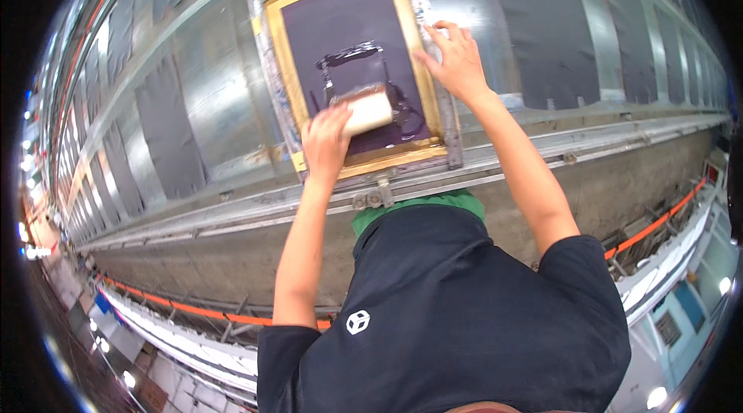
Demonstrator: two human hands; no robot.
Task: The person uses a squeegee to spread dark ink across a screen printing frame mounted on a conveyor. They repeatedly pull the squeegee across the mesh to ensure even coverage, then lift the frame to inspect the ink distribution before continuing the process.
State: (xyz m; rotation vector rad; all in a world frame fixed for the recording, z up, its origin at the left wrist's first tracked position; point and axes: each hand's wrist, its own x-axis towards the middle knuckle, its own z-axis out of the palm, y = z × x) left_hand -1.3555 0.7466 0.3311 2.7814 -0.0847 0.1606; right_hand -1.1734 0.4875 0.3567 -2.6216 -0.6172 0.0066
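My left hand (327,138) grips a pale squeegee (368,111), slightly blurred, over the lower middle of a printing screen with a dark purple mesh (333,22) and yellow-taped inner border (286,84). Dark, glossy ink (402,115) lies around the squeegee and outlines a rough rectangle above it. My right hand (457,61) is at the screen's right rail (453,146), fingers apart and slightly bent, thumb reaching the yellow border. A metal bracket (375,196) sits at the screen's near edge.
The long metal table (217,72) carries a row of dark fabric pieces (549,41) on both sides of the screen. A metal rail (526,151) runs along its near edge, in front of my body. Orange rails (658,219) and white lit strips lie beyond at the lower sides.
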